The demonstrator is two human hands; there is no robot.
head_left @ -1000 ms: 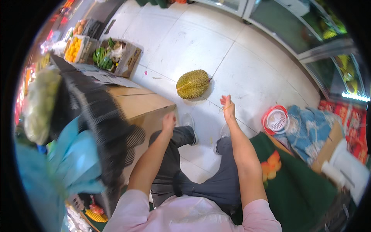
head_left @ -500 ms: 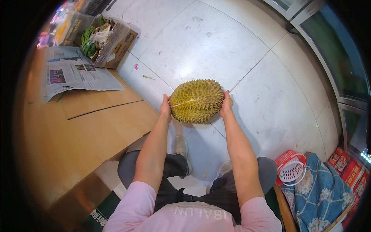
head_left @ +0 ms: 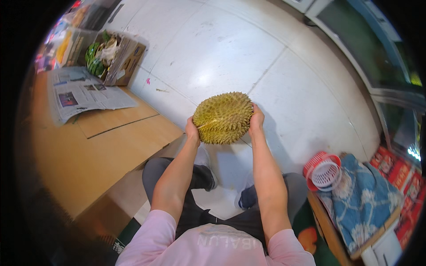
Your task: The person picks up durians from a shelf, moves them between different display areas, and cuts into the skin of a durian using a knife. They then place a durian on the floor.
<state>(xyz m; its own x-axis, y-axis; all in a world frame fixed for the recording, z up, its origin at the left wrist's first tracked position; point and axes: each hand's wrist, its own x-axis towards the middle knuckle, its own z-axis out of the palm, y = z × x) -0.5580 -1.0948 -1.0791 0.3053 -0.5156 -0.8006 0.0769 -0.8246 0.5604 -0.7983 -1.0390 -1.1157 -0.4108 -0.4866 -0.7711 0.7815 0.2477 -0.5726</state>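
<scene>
Durian [head_left: 223, 118]: a spiky yellow-green fruit, held out in front of the person above the white tiled floor [head_left: 222, 48], past the knees and shoes.
Long axis: runs roughly left to right and slightly upward toward the right, so each end meets a palm; a pale seam crosses the left half facing the camera.
Left hand [head_left: 191, 132]: pressed against the lower left end of the durian, fingers mostly hidden behind and under it.
Right hand [head_left: 256, 120]: pressed against the right end, a little higher than the left hand, fingers curled over the spikes.
Grip: both hands clamp the durian between them from opposite ends; neither is closer, the fruit sits midway between the two.
Clearance: whether the underside touches the floor cannot be told from this angle.
Table [head_left: 88, 150]: a wooden top to the person's left, near the left forearm, with a newspaper [head_left: 86, 94] spread at its far end.
Basket [head_left: 323, 170]: red and white, on a blue cloth to the right, well apart from the fruit.
</scene>
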